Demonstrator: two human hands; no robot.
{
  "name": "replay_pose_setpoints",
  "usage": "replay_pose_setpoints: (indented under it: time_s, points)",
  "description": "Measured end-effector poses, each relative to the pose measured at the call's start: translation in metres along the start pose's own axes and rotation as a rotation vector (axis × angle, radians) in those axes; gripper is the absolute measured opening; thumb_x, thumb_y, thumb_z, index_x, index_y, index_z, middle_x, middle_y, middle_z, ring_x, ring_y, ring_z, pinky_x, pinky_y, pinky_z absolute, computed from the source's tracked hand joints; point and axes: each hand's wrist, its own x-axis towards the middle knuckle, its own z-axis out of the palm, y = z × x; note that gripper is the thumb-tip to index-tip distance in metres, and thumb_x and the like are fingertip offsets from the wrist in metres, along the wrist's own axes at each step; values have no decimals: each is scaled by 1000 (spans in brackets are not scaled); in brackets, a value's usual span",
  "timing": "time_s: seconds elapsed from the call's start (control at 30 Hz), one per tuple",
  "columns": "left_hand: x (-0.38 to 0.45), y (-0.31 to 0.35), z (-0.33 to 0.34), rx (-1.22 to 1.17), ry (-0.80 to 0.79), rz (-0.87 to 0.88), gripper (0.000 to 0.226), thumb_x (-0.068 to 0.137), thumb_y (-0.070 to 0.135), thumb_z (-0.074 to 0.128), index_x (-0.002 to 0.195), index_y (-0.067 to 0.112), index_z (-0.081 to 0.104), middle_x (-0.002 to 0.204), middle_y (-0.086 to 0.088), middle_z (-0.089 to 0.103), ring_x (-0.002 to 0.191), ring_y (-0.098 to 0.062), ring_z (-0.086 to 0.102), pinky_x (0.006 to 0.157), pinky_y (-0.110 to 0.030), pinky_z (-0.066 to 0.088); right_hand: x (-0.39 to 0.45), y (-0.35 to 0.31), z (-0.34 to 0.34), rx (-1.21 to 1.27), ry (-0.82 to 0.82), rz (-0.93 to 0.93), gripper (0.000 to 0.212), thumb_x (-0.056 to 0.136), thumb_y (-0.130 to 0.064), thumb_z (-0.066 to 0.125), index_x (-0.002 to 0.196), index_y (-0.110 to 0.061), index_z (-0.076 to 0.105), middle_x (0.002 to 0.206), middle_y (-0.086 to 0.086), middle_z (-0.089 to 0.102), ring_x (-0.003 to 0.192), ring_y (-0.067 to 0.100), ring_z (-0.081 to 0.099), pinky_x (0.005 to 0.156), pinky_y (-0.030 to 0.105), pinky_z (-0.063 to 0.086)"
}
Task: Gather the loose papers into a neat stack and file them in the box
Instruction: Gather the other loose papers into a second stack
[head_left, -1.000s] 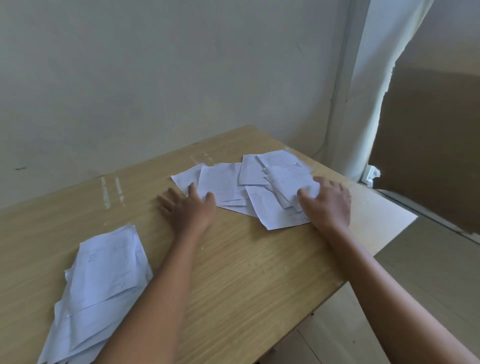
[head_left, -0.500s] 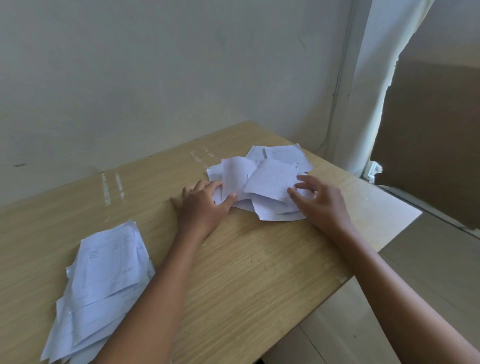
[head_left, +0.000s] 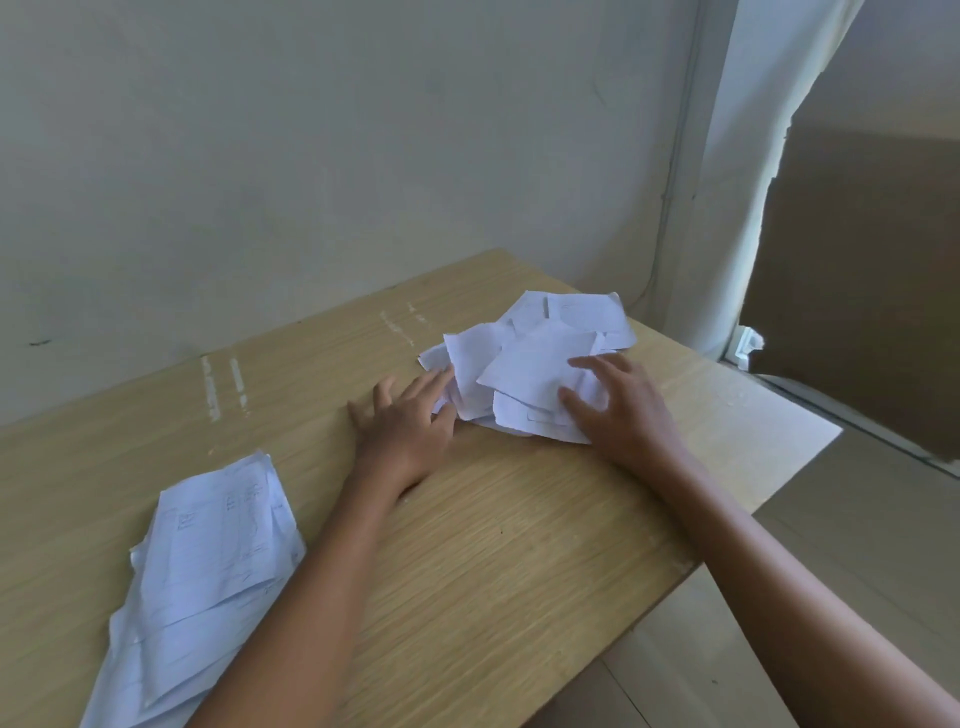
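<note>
Both hands closer together, loose papers more bunched.

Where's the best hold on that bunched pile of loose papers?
Pinch the loose papers at the pile's two side edges, left hand and right hand closing inward: sheets overlap askew, so squeezing both flanks probably squares them.

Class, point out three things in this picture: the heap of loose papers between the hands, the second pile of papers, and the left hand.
Loose papers (head_left: 540, 358): head view, top sheet of heap.
Second pile (head_left: 208, 561): head view, top sheet.
Left hand (head_left: 402, 426): head view, back of hand.
</note>
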Motion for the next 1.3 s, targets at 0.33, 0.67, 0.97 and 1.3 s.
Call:
replay_pose_setpoints:
  time_s: [0.33, 0.67, 0.97, 1.3]
  points:
    - [9, 5, 3, 83, 57, -20, 52, 93, 68, 31, 145, 63, 24, 159, 18, 33, 140, -24, 27, 111, -60, 21, 49, 11, 5, -243, -37, 300, 51, 97, -56, 32, 144, -43, 45, 154, 17, 34, 145, 36, 23, 123, 52, 8]
    - [13, 0, 0, -72, -18, 61, 55, 98, 23, 30, 130, 67, 42, 160, 29, 26, 152, -21, 11, 117, -63, -1, 45, 18, 4, 9, -35, 54, 39, 89, -55, 48, 113, -37, 72, 133, -1, 60, 129, 21, 49, 119, 52, 25]
    - [23, 19, 11, -35, -98, -218, 81, 95, 72, 6, 163, 29, 8, 171, 10, -3, 157, -13, -10, 120, -62, -13, 57, 15, 8, -222, -86, 142, 45, 101, -45, 28, 129, -34, 62, 147, -8, 50, 147, 23, 28, 121, 57, 5]
    - [53, 18, 1, -225, -28, -279, 95, 83, 76, 12, 148, 15, 45, 156, -4, 42, 152, -34, 17, 121, -60, 12, 61, 22, 9, -166, -53, 223, 50, 101, -37, 24, 109, -6, 62, 139, 11, 54, 142, 28, 35, 123, 49, 15]
